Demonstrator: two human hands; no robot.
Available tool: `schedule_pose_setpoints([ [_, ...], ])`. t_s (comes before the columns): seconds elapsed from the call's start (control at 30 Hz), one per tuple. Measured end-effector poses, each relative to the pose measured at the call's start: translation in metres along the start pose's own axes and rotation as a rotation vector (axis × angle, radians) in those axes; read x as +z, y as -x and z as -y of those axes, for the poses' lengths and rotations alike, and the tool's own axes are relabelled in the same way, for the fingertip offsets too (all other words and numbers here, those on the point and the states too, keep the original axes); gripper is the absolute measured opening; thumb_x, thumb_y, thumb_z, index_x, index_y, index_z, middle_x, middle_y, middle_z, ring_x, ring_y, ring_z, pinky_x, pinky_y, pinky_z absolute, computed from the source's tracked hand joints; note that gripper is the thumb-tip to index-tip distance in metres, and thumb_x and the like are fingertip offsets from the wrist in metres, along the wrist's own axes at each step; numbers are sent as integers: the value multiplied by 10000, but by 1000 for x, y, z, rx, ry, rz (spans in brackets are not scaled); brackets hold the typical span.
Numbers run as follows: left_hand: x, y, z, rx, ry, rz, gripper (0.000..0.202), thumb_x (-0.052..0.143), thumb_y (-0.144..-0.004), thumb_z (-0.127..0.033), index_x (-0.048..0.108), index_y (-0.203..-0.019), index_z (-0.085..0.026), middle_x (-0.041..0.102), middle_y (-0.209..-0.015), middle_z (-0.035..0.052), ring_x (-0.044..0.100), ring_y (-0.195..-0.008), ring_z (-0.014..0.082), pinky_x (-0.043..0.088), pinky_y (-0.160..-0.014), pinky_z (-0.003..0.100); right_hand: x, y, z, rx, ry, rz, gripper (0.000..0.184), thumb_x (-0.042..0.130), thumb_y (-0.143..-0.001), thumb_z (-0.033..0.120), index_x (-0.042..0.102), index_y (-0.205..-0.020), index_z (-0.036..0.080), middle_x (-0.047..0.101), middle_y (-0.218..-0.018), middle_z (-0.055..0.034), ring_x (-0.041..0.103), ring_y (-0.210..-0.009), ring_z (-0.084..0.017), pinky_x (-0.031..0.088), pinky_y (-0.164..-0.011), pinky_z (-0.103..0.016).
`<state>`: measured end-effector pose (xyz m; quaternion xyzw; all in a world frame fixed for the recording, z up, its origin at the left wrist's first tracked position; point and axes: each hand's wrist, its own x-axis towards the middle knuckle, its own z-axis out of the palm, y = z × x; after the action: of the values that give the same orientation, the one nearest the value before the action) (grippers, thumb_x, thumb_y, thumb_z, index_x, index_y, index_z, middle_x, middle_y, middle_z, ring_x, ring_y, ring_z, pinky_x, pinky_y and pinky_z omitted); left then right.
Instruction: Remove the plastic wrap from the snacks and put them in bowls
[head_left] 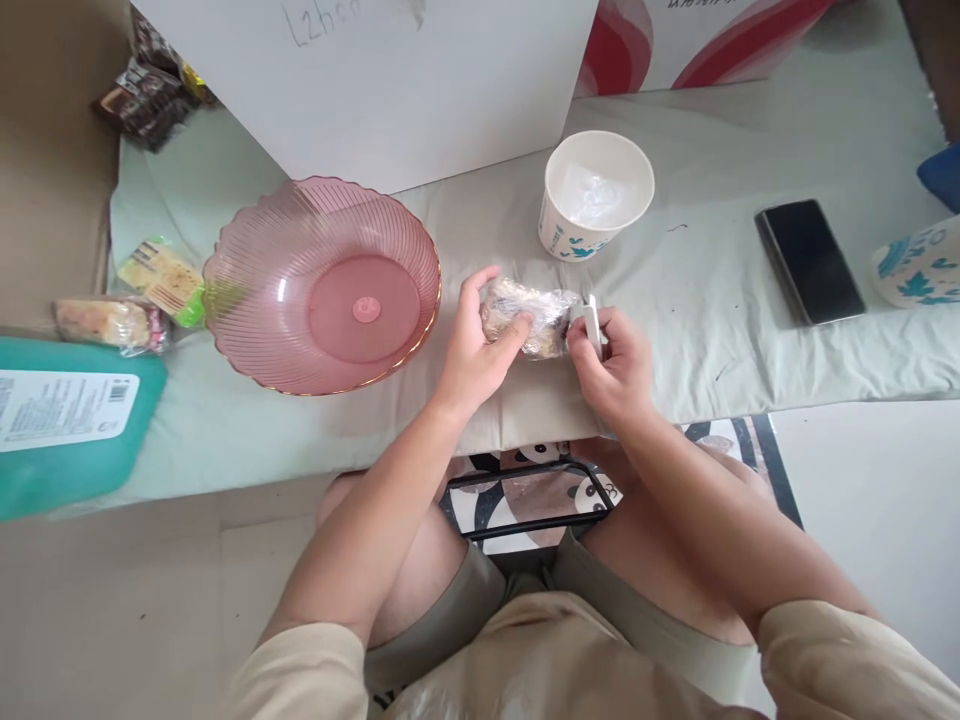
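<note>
My left hand (480, 350) is closed on a snack in crinkled clear wrapping (540, 305), thumb across its front. At the snack's right end, my right hand (621, 368) grips a small flat white-and-grey object (592, 322) in a pinch. The object is against the wrapper's end; its exact kind is hidden by my fingers. Just behind my hands stands a white paper cup (559, 210) with blue leaf prints and crumpled clear plastic inside. Left of my left hand sits a pink ribbed glass bowl (300, 240) with a scalloped gold rim, with nothing in it.
A black phone (811, 262) lies at the right near another printed paper cup (922, 262). Wrapped snacks (161, 280) and a teal package (82, 430) are at the left. A large white box (420, 90) stands behind the bowl. A pale cloth (712, 340) covers the table.
</note>
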<state>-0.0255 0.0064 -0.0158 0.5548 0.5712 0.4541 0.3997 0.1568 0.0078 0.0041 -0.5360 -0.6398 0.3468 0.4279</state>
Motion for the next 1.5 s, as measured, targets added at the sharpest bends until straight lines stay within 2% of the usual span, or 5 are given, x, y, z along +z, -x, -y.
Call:
schedule_pose_setpoints([
  [0.43, 2, -5, 3, 125, -180, -8, 624, 667, -938, -262, 454, -1524, -291, 617, -1451, 119, 645, -1307, 253, 567, -1085, 404, -10, -2, -15, 65, -302, 300, 432, 544, -1004, 627, 714, -1144, 255, 767, -1087, -59, 718, -701, -163, 548, -665, -338],
  [0.63, 3, -5, -1, 68, -125, -98, 616, 743, -906, -402, 478, -1440, -248, 691, -1314, 121, 733, -1077, 232, 632, -841, 334, -9, -4, -10, 252, -269, 330, 554, 586, -921, 729, 718, -790, 208, 573, -587, -1, 534, -523, -124, 369, -450, -250],
  [1.0, 4, -7, -6, 91, 7, -115, 573, 694, -898, -614, 583, -1312, -234, 745, -1195, 95, 742, -1033, 217, 633, -869, 337, -4, -7, 10, 560, -498, 515, 528, 728, -781, 701, 672, -705, 181, 538, -574, 11, 493, -446, -95, 371, -368, -224],
  [1.2, 5, -15, 3, -74, 243, -141, 470, 671, -920, -596, 573, -1220, -247, 729, -1196, 90, 758, -1023, 222, 638, -815, 335, -28, -10, 3, 282, -69, 603, 501, 576, -914, 617, 599, -644, 195, 541, -537, 0, 492, -486, -115, 376, -466, -257],
  [1.5, 4, 0, 1, 59, -162, -90, 590, 700, -951, -506, 451, -1438, -286, 679, -1234, 99, 706, -1100, 232, 610, -905, 373, -76, -27, -49, -58, 568, 52, 228, 637, -833, 386, 767, -943, 234, 714, -918, -79, 619, -720, -215, 473, -666, -366],
])
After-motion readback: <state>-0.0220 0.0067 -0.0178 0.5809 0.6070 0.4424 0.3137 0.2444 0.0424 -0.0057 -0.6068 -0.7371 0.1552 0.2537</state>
